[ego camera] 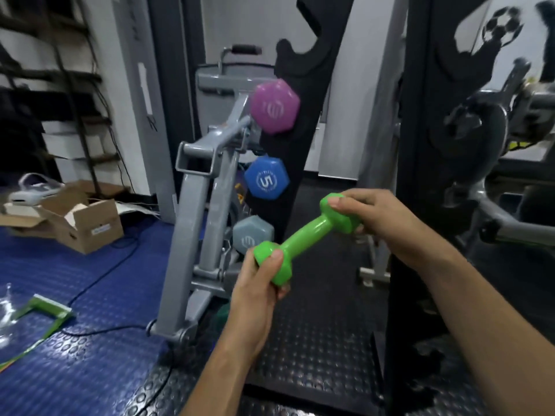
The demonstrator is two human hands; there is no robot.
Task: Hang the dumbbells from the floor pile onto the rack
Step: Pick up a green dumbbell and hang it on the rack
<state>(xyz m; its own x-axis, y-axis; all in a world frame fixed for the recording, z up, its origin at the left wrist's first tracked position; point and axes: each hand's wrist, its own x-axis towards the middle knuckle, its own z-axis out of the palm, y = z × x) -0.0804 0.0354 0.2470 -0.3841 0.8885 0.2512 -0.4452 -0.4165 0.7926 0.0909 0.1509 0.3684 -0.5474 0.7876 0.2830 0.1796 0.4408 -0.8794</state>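
I hold a green dumbbell (pixel 304 235) in both hands, tilted, in front of the black rack (pixel 309 151). My left hand (pixel 258 283) grips its lower left head. My right hand (pixel 378 214) grips its upper right head. On the rack's left upright hang a purple dumbbell (pixel 274 106) at the top, a blue one marked 5 (pixel 266 178) below it, and a grey one (pixel 252 234) lowest, just behind the green one's left head. The rack's right upright (pixel 420 175) stands dark behind my right hand. No floor pile is in view.
A grey exercise machine frame (pixel 198 205) leans just left of the rack. Open cardboard boxes (pixel 81 223) and a cable lie on the blue studded mat (pixel 75 355). A green-handled band (pixel 45 310) lies at left. Another grey machine (pixel 495 145) stands at right.
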